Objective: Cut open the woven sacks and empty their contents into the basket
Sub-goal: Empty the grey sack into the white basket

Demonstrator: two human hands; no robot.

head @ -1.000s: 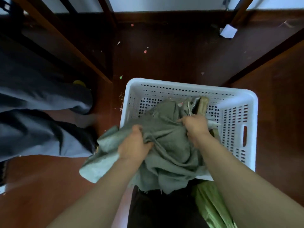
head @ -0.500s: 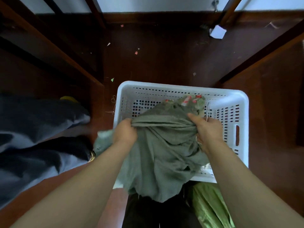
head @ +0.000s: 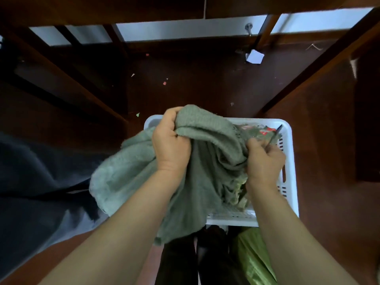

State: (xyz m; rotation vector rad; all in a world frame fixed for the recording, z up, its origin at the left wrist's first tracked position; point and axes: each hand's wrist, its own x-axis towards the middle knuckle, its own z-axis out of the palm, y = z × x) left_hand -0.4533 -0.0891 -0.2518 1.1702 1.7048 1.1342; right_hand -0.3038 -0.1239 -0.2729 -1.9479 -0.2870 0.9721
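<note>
A grey-green woven sack hangs bunched over the white perforated basket on the dark red floor. My left hand grips the sack's upper left fold near the basket's far rim. My right hand clutches the sack's right side and also holds a thin dark blade-like tool that points up and right. Greenish contents with red patches show at the sack's mouth inside the basket. The sack hides most of the basket's inside.
Dark grey cloth lies on the floor at the left. A bright green sack lies below the basket, next to my dark trouser legs. Wooden furniture legs stand left and right. A white paper scrap lies by the back wall.
Both hands have lifted the sack higher and shifted their grip, the left hand now at the basket's far rim. More of the red-patched contents show at the mouth. The camera view tilted upward.
</note>
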